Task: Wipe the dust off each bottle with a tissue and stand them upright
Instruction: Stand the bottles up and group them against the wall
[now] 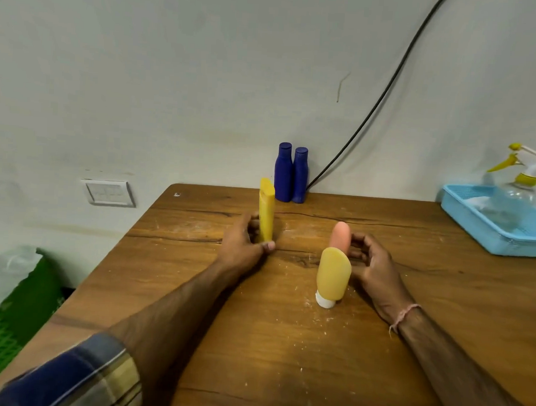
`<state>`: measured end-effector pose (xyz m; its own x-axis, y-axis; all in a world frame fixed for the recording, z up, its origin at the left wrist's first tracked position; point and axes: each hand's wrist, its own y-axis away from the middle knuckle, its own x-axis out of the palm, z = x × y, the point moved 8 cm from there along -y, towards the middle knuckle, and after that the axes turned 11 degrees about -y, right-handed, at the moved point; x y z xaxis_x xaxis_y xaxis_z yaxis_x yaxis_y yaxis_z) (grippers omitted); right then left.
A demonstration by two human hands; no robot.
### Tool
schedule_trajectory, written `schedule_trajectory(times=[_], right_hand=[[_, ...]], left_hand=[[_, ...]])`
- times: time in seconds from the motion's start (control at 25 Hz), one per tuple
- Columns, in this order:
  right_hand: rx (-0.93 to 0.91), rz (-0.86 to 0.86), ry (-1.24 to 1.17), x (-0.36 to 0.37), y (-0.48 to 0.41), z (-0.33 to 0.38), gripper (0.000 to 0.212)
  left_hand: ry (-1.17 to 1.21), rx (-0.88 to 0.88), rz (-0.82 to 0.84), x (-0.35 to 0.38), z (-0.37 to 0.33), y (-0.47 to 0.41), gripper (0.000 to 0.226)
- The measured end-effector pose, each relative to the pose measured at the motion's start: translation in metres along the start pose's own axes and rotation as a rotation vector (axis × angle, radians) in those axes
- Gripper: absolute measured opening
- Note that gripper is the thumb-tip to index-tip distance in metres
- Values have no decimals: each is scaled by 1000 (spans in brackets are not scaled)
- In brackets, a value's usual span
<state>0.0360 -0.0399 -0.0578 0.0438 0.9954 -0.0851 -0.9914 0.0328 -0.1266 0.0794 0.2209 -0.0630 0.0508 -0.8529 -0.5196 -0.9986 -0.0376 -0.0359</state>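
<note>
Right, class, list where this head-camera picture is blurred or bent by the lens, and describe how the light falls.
Head view: wide lens tilts the wall switch and skews the table. Head view: blue bottles in the middle are sharp; spray bottle and green crate at the sides are smeared. Head view: light is soft and even, shadows faint, no glare.

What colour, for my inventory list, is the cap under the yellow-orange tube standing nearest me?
The cap is white, clearest in the head view.

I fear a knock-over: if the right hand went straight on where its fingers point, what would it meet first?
Probably the pink bottle, upright just left of the curled fingers of the right hand; I cannot tell whether they touch it.
</note>
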Motion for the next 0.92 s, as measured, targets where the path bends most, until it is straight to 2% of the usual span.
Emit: schedule_trajectory(times=[0.16,0.24,0.44,0.56,0.76,0.92], right_hand=[[17,62,68,5,-2,0,82],[18,54,116,5,-3,0,85],[-7,67,178,5,-8,-3,74],[0,16,165,4,-16,-2,68],[-52,-62,237,4,-53,0,75],[-92,-116,297,7,-98,-1,69]], left_hand=[[-56,-63,-104,-4,2,-63,69],[-73,-74,-135,-6,2,-91,68],[-118,-49,-138,0,-1,-139,71],[-142,-33,-136,2,-4,-153,71],[-182,-29,-133,4,-4,-170,72],[-179,-26,-136,5,-2,-178,72]])
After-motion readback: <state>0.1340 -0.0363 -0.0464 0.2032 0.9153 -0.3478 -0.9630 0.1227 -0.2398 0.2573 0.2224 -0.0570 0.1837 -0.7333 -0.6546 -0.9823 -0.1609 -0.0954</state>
